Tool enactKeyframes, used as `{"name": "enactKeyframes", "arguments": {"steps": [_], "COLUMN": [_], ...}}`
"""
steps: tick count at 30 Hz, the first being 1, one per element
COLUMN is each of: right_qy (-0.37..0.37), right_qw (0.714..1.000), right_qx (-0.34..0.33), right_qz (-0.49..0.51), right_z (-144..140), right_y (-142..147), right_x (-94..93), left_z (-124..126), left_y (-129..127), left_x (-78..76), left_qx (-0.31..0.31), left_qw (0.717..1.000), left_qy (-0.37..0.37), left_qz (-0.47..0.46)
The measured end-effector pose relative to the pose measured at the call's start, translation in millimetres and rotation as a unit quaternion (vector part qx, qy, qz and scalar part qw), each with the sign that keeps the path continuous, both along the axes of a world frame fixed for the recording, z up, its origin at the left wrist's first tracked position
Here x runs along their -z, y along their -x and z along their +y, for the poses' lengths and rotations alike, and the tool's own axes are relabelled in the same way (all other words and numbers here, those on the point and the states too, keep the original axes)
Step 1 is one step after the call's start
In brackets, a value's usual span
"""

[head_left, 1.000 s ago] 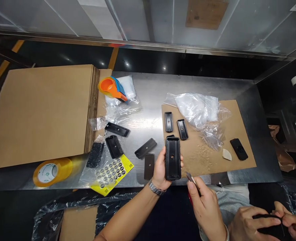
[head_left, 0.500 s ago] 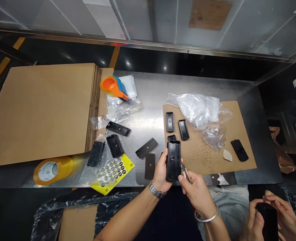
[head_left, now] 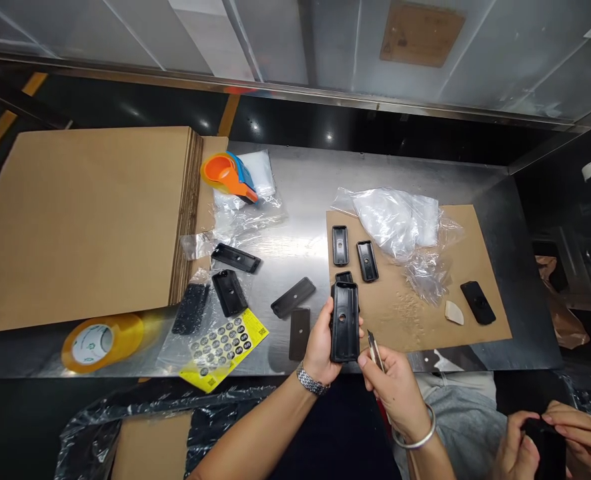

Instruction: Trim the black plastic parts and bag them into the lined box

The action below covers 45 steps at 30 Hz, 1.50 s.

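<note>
My left hand point(head_left: 321, 340): it is wrapped around a black plastic case point(head_left: 345, 321). My thumb is on one long side and my fingers are on the other. I hold it up, open side facing me, just over the near edge of the metal table point(head_left: 295, 193).

My right hand point(head_left: 394, 389): it is closed around a small knife point(head_left: 374, 345). The thin blade sticks up, just beside the lower right corner of the case. I cannot tell if the tip touches it.

Where the case is: in the air, between me and the brown cardboard mat point(head_left: 425, 320).

Step I am on: I think I am cleaning up the edge of the case with the blade. The little crumbs point(head_left: 406, 308) on the mat look like cut-off bits.

What the next move needs: I think the blade must go flat along the rim and slide slowly. My left hand must hold tight so the case does not wobble, and my thumb must stay away from the sharp part.

More cases: two small ones point(head_left: 353, 253) lie on the mat, and others point(head_left: 255, 283) lie on the table to the left.

Other things: a crinkly plastic bag point(head_left: 398, 223), a yellow sticker sheet point(head_left: 223, 347), a tape roll point(head_left: 98, 341).

Someone else: another person's hands point(head_left: 555, 443) hold a dark piece at the bottom right.
</note>
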State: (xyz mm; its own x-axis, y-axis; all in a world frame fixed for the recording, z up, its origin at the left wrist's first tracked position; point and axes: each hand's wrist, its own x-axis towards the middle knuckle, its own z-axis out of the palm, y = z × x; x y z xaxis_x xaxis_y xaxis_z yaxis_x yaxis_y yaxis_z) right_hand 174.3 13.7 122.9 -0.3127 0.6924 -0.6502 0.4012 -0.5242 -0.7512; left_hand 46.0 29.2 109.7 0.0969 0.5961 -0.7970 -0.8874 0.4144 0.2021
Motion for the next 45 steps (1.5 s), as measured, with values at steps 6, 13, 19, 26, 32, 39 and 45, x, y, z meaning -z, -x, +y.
{"name": "enactKeyframes", "arguments": {"steps": [6,13,19,26,32,39,45], "right_qy": [-0.032,-0.046,-0.186,-0.246,-0.297,-0.346,-0.366], "right_qw": [0.996,0.998,0.956,0.929,0.901,0.879,0.874], "right_qx": [-0.067,0.038,0.059,0.001,-0.015,0.014,0.038], "right_qz": [-0.049,-0.028,-0.217,-0.277,-0.317,-0.329,-0.317], "right_z": [2,-5,16,43,51,39,22], "right_y": [2,-2,-13,12,-1,-19,-14], "right_x": [-0.2,32.8,109.2,158.8,156.8,116.3,81.7], "left_z": [-3,-17,-56,-73,-72,-55,-31], "left_y": [-2,0,-3,-14,-12,-16,-19], "left_x": [-0.1,20.0,92.6,135.1,151.2,152.7,132.3], "left_qx": [0.022,0.087,0.223,0.234,0.309,0.263,0.17], "left_qw": [1.0,0.995,0.876,0.808,0.681,0.715,0.806], "left_qy": [0.013,-0.038,-0.107,-0.136,-0.186,-0.197,-0.158], "left_qz": [0.005,0.031,0.414,0.523,0.637,0.617,0.545]}}
